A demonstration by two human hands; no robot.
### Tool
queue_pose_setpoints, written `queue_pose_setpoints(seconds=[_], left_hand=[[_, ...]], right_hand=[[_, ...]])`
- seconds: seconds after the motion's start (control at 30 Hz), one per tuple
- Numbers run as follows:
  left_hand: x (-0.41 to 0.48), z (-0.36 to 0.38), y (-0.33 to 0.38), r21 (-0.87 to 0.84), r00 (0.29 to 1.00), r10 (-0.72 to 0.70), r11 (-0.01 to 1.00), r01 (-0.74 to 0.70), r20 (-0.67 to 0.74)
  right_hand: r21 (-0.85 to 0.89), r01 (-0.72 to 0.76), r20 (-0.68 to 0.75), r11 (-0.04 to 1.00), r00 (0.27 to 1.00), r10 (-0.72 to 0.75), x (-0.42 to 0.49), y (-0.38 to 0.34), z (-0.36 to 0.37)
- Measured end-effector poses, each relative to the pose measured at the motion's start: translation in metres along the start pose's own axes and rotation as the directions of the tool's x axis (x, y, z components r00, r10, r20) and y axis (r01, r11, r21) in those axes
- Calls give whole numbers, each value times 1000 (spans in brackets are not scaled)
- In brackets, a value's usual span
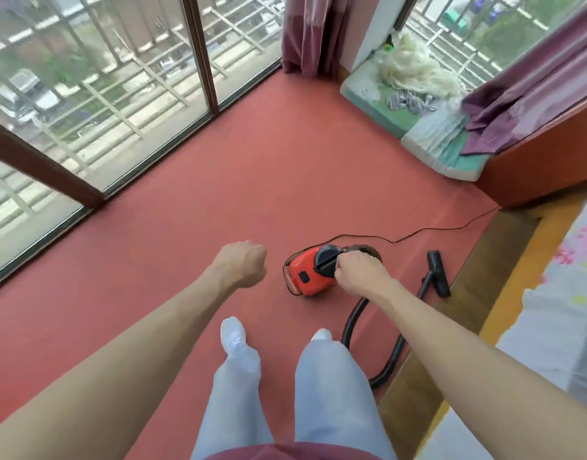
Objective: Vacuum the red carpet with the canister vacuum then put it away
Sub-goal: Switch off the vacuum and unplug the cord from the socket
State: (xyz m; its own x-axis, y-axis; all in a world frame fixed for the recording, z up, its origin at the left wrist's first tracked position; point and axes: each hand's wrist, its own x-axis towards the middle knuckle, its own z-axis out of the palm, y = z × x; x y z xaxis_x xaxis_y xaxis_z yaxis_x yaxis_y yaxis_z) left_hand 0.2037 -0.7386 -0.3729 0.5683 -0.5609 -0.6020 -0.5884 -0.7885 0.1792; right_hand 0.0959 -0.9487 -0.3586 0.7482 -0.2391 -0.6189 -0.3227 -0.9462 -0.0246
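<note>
Head view, 1 person standing on the red carpet point(252, 167). The red canister vacuum point(305, 272) sits on the carpet at centre right of the frame. The right grip point(358, 273) is closed round its black carry handle point(327, 260). The left grip point(242, 263), at frame centre, is curled into a fist holding nothing. The black hose point(353, 323) loops toward lower right, and the floor nozzle point(439, 273) lies right of the vacuum. The power cord point(428, 230) trails toward the right. 2 white shoes point(233, 335) show at lower centre.
</note>
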Motion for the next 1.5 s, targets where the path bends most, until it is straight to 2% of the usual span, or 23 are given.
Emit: queue_pose_setpoints(seconds=[0.13,0.2,0.37,0.5,0.77,0.87,0.9,1.0,1.1,1.17,1.3,1.5], left_hand=[[52,13,-7,-9,999,19,1000,-18,44],[81,33,-8,-20,996,28,999,-26,80],[187,136,-14,-13,987,10,1000,-8,160],[264,234,-16,-118,983,-16,992,38,185],[347,384,13,-155,986,102,984,-82,130],[368,422,23,-157,985,171,973,-172,-16],[374,430,26,-167,982,180,968,-188,-65],[387,443,41,-180,972,212,957,-227,-98],[390,453,58,-174,973,186,963,-208,-134],[389,457,64,-152,982,157,973,-172,-108],[381,471,73,-81,986,164,983,-164,-7],[379,490,78,-47,990,136,990,-134,47]], right_hand=[[-44,50,41,998,998,-48,60,4,17],[-78,67,104,995,993,-59,95,8,37],[-104,80,153,991,986,-63,214,38,133],[-121,105,139,987,986,-87,296,57,218],[-304,163,-53,939,981,-187,385,93,352],[-372,158,-100,915,973,-208,407,106,377],[-371,165,-105,914,970,-218,412,109,383],[-344,198,-161,918,950,-266,420,114,396],[-297,177,-255,938,932,-256,423,117,405],[-259,174,-317,950,914,-253,425,119,410],[-235,192,-353,953,897,-268,427,121,416],[-245,221,-445,944,839,-313,429,124,422]])
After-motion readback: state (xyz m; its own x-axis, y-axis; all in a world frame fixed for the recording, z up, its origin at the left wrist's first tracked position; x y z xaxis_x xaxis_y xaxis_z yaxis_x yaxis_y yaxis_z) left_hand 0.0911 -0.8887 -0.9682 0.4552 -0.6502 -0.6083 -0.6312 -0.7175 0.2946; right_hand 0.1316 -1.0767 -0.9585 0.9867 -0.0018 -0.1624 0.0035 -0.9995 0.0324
